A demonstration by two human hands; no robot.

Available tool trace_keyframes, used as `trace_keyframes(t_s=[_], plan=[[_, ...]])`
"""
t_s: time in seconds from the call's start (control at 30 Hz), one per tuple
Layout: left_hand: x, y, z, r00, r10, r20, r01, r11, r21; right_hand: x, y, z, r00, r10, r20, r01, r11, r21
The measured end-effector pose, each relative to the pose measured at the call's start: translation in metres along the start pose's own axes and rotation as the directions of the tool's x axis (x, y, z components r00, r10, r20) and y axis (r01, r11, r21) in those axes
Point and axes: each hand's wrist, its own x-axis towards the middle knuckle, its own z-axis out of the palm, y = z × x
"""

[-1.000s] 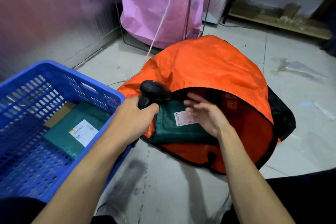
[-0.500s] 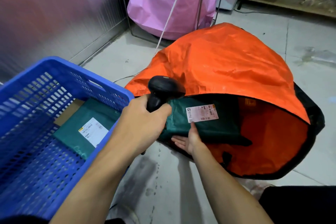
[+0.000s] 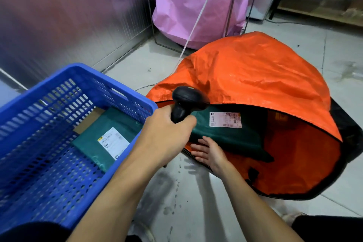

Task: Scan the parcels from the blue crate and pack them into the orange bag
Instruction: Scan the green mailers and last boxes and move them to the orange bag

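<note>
Since my left hand point(image 3: 167, 129) grips the scanner point(image 3: 186, 102) in curled fingers, my right hand point(image 3: 210, 151), flat and empty, sits by the green parcel point(image 3: 231, 139), probably seating it in the orange bag point(image 3: 255, 76).

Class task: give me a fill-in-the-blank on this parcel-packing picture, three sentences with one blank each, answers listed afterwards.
The left hand grips a black handheld ____.
A green parcel with a white label lies in the ____ crate.
The right hand lies open at the mouth of the ____ bag.
Missing words: scanner; blue; orange.
</note>
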Motion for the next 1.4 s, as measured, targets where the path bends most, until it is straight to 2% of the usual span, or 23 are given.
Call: trace_keyframes(t_s=[0.13,0.33,0.53,0.73,0.93,1.07,1.3,1.4], plan=[[-0.003,0.006,-0.009,1.0,-0.016,0.006,0.016,0.998,-0.056,-0.028,-0.03,0.001,0.995,-0.083,0.054,0.09,0.985,-0.149],[-0.005,0.004,-0.032,0.999,-0.033,-0.014,0.029,0.976,-0.215,-0.066,-0.079,0.007,0.979,-0.191,0.076,0.204,0.946,-0.25],[-0.021,-0.001,-0.047,0.996,-0.077,-0.035,0.062,0.947,-0.314,-0.124,-0.106,0.025,0.955,-0.263,0.136,0.296,0.852,-0.432],[-0.037,0.004,-0.064,0.996,-0.046,-0.082,0.01,0.918,-0.396,-0.178,-0.109,0.047,0.928,-0.301,0.219,0.372,0.756,-0.539],[-0.063,0.006,-0.134,0.989,-0.018,-0.144,-0.066,0.826,-0.56,-0.205,-0.124,0.08,0.885,-0.338,0.321,0.465,0.683,-0.563],[-0.075,-0.014,-0.197,0.988,-0.052,-0.149,-0.055,0.77,-0.636,-0.211,-0.133,0.119,0.847,-0.355,0.396,0.531,0.612,-0.587],[-0.093,-0.085,-0.255,0.906,-0.2,-0.373,-0.06,0.812,-0.581,-0.184,-0.129,0.179,0.822,-0.344,0.454,0.569,0.47,-0.674],[-0.098,-0.121,-0.26,0.869,-0.278,-0.41,-0.036,0.789,-0.613,-0.168,-0.122,0.197,0.818,-0.347,0.459,0.576,0.464,-0.674]])
